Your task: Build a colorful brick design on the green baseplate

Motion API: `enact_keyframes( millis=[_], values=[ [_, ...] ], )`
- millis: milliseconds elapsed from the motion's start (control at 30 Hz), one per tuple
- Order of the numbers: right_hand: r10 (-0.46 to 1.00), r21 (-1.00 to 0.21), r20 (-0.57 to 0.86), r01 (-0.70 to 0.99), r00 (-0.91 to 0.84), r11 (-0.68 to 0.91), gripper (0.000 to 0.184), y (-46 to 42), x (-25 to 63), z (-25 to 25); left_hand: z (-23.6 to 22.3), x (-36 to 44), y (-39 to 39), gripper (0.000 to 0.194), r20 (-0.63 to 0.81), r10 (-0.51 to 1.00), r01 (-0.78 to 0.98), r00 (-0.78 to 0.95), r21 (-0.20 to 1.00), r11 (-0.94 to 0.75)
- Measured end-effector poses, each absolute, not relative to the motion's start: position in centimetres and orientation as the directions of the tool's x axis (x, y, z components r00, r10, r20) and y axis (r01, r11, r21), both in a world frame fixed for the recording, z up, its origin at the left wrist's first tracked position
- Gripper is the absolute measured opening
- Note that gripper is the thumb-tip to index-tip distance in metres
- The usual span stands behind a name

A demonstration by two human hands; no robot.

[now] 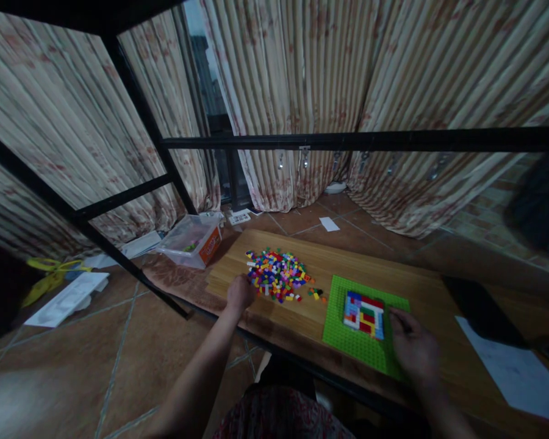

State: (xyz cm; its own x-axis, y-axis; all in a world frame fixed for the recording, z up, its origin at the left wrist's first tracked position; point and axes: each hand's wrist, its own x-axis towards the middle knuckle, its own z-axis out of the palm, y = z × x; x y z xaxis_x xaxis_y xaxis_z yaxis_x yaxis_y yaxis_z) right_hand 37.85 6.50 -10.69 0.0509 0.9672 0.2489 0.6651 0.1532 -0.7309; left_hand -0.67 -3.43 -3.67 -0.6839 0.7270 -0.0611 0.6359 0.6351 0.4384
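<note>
At the left edge of a pile of colourful toy bricks (278, 274) is my left hand (241, 294). Its fingers look curled in towards the bricks, and the back of the hand hides what they may hold. A bright green studded baseplate (338, 347) lies to the right of the pile. On it sits a low block of joined bricks (363, 314) in red, white, blue, yellow and green. My right hand (414, 344) is over the baseplate's right side, with fingers pinched together close to the block's right edge. Anything between those fingertips is too small to make out.
A few loose bricks (317, 294) lie between pile and baseplate on the wooden board (343, 253). A clear plastic box (190, 241) stands at the left. White paper (515, 372) and a dark flat object (485, 311) lie at the right. A black metal bar (265, 142) crosses beyond the board.
</note>
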Motion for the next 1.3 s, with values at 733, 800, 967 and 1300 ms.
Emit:
enact_keyframes(
  millis=[733, 800, 967, 1300],
  values=[
    [0.950, -0.840, 0.300, 0.495, 0.085, 0.221, 0.042, 6.3, 36.4, -9.5, -2.8, 15.0, -0.7, 0.007, 0.341, 0.940, 0.709, 0.032, 0.655, -0.262],
    [0.948, -0.844, 0.305, 0.486, 0.088, 0.226, 0.040, 6.3, 36.4, -9.3, -2.7, 17.5, 0.8, 0.009, 0.327, 0.935, 0.728, 0.139, 0.606, -0.320],
    [0.947, -0.880, 0.297, 0.420, 0.120, 0.222, 0.037, 6.2, 36.3, -8.9, -3.1, 20.3, 4.3, 0.010, 0.291, 0.909, 0.762, 0.297, 0.501, -0.409],
    [0.962, -0.929, 0.251, 0.305, 0.108, 0.208, 0.040, 6.6, 36.2, -9.5, -4.8, 20.5, 5.6, 0.008, 0.349, 0.893, 0.768, 0.285, 0.475, -0.431]
  ],
)
